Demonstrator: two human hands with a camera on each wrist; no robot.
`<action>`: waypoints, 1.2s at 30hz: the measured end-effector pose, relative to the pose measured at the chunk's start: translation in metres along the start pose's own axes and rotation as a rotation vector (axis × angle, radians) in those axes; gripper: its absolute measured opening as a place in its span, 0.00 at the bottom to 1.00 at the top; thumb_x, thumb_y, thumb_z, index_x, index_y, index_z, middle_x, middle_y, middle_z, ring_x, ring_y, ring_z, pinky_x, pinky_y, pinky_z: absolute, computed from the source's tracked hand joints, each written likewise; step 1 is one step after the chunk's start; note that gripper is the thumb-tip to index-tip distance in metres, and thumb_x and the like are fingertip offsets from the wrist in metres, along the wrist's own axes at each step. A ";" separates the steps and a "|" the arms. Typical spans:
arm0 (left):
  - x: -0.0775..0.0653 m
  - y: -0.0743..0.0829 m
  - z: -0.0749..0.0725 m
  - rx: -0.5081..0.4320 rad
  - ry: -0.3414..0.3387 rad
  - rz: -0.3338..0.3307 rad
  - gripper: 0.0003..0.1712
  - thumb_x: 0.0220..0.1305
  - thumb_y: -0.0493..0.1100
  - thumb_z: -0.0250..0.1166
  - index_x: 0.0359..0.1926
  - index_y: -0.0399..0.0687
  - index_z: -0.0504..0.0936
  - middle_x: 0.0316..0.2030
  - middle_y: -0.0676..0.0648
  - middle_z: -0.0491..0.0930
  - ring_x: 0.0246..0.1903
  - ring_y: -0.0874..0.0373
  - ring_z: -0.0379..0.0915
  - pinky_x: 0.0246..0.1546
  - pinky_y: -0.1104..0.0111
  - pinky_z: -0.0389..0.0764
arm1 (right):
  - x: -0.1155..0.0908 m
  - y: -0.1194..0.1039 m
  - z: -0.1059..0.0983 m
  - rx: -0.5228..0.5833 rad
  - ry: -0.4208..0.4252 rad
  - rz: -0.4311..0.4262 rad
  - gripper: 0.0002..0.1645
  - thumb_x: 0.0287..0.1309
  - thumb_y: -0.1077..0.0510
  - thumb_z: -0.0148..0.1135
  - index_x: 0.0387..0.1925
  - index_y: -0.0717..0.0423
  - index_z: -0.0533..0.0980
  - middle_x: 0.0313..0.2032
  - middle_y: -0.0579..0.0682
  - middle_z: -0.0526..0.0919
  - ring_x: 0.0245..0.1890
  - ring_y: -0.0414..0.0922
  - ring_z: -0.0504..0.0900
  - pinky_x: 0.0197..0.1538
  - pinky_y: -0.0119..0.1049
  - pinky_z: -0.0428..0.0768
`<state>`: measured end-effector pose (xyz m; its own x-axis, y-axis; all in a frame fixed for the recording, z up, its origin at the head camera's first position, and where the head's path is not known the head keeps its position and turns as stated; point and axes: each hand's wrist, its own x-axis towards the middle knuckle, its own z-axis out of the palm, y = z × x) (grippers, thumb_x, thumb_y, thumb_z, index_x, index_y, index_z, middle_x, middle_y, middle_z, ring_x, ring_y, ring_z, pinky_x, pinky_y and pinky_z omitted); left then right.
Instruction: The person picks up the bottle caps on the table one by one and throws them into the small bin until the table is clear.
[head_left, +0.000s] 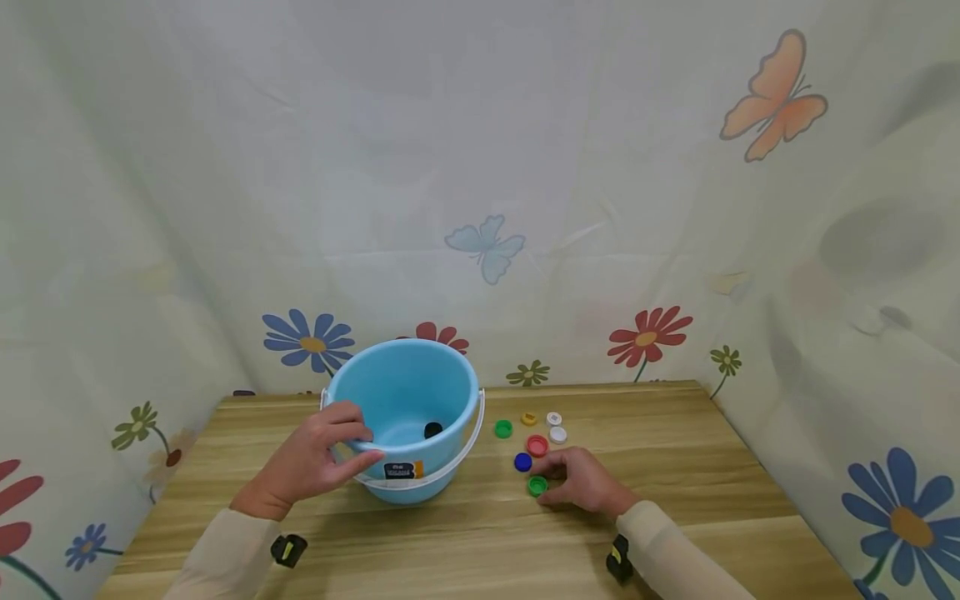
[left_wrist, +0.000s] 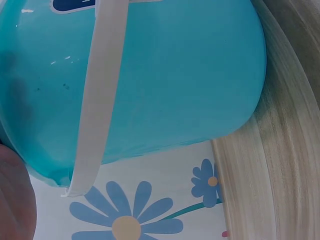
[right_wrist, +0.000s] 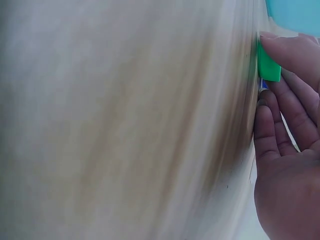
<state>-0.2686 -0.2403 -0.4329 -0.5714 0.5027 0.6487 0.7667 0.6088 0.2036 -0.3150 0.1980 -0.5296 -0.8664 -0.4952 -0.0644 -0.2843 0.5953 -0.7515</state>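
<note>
My left hand (head_left: 315, 454) grips the near-left rim of a light blue plastic bucket (head_left: 401, 387), thumb outside and fingers over the edge. A round black cap (head_left: 432, 430) lies inside on the bottom. The bucket leans slightly toward me, its white handle (head_left: 463, 454) hanging down the front. On the table my right hand (head_left: 583, 482) pinches a green bottle cap (head_left: 537, 486) between thumb and fingers. In the right wrist view that green cap (right_wrist: 269, 66) shows under the thumb. A blue cap (head_left: 522, 462) lies right by the fingertips, with a red cap (head_left: 537, 446) just behind.
Farther back on the wooden table (head_left: 645, 433) lie another green cap (head_left: 503, 429), a yellow cap (head_left: 528, 419) and two white caps, one at the back (head_left: 554, 418) and one nearer (head_left: 558, 435). A flowered curtain (head_left: 585, 275) hangs behind and at both sides.
</note>
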 end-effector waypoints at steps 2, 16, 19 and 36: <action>0.000 0.000 0.000 0.002 0.000 0.000 0.11 0.52 0.50 0.81 0.32 0.64 0.85 0.35 0.64 0.75 0.38 0.67 0.72 0.38 0.61 0.86 | 0.000 -0.001 0.001 -0.001 0.007 0.005 0.20 0.51 0.57 0.80 0.47 0.48 0.85 0.45 0.39 0.88 0.48 0.39 0.84 0.56 0.39 0.83; 0.001 0.000 -0.001 0.007 -0.014 -0.008 0.09 0.53 0.51 0.80 0.32 0.63 0.86 0.34 0.65 0.76 0.38 0.67 0.72 0.39 0.60 0.86 | 0.003 -0.007 0.005 0.078 0.065 -0.045 0.21 0.52 0.58 0.79 0.48 0.53 0.83 0.47 0.48 0.87 0.45 0.41 0.85 0.49 0.33 0.85; 0.001 0.000 -0.001 -0.001 -0.011 0.001 0.09 0.53 0.50 0.80 0.31 0.62 0.86 0.34 0.64 0.76 0.38 0.67 0.71 0.38 0.61 0.85 | 0.005 -0.011 0.005 0.112 0.085 -0.037 0.21 0.52 0.58 0.79 0.48 0.53 0.83 0.47 0.48 0.87 0.44 0.41 0.85 0.48 0.32 0.85; 0.003 0.001 -0.003 0.010 -0.029 -0.032 0.10 0.52 0.51 0.80 0.32 0.62 0.86 0.35 0.64 0.76 0.39 0.67 0.72 0.39 0.60 0.86 | 0.007 -0.021 0.005 0.350 0.212 -0.114 0.21 0.54 0.61 0.77 0.50 0.60 0.83 0.50 0.58 0.86 0.41 0.40 0.85 0.46 0.29 0.84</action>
<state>-0.2682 -0.2401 -0.4287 -0.6043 0.5002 0.6201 0.7446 0.6314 0.2164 -0.3134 0.1786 -0.5174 -0.9131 -0.3825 0.1414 -0.2585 0.2749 -0.9261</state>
